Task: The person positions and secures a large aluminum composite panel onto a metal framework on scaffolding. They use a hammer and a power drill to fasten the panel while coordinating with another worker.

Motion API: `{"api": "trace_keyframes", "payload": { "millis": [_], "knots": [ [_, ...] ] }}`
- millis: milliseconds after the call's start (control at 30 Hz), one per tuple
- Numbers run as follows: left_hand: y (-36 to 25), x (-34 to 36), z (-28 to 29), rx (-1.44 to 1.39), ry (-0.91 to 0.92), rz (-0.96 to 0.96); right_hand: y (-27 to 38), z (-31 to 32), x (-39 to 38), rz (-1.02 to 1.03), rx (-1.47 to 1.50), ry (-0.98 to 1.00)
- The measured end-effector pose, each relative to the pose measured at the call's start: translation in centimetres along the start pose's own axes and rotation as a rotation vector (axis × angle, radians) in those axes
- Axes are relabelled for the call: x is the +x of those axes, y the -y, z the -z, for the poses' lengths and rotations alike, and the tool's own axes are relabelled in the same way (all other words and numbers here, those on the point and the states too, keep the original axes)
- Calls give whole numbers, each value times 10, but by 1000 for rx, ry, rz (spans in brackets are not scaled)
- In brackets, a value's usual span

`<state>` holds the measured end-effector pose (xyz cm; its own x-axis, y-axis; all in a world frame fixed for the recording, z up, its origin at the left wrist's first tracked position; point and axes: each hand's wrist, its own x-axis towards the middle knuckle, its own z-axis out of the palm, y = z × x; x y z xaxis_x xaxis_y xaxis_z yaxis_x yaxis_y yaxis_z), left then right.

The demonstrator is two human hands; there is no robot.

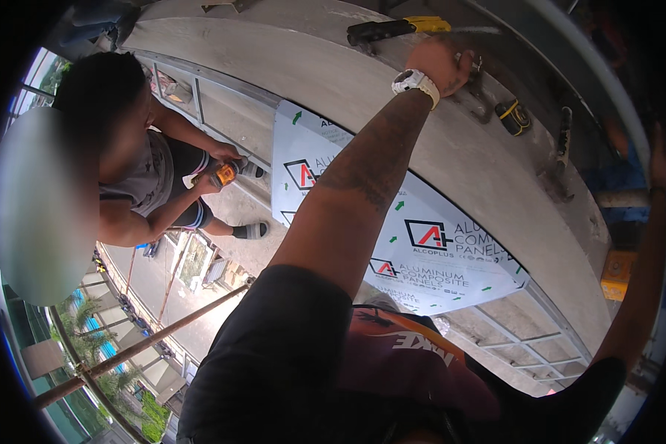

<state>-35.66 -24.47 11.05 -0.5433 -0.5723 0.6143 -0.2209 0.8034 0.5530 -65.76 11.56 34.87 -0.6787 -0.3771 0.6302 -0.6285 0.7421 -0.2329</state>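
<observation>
My left hand (440,65), with a white watch at its wrist, reaches to the top of a curved grey concrete ledge (303,44). Its fingers are curled, and what lies in them is hidden; a dark metal piece (479,92) shows right beside them. Just beyond is a tool with a black and yellow body (399,29). A black and yellow tape measure (512,117) sits to the right of the hand, and a dark slim metal tool (564,133) lies farther right. At the far right rim my right hand (660,161) closes against a curved metal pipe (641,122), dimly seen.
Below the ledge, a film-covered white composite panel (459,255) lies against a metal frame (544,325). A co-worker (136,174) at left holds an orange and black tool (224,175). A long pole (148,337) crosses lower left, above a street far below. A yellow crate (618,274) stands right.
</observation>
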Motion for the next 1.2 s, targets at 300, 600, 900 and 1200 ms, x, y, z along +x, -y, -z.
{"api": "trace_keyframes", "payload": {
  "millis": [300, 600, 900, 1200],
  "knots": [
    [-4, -5, -4, -129, -73, 35, -174, -38, 83, 226, 61, 41],
    [-9, -2, -25, -235, -93, -33, -217, 9, 85, 380, -321, 35],
    [-7, 5, -11, -90, -39, -27, -27, 15, 10, -120, 37, 87],
    [-27, 4, -3, -22, 49, -25, -14, 30, -7, -167, -4, 90]
  ]
}}
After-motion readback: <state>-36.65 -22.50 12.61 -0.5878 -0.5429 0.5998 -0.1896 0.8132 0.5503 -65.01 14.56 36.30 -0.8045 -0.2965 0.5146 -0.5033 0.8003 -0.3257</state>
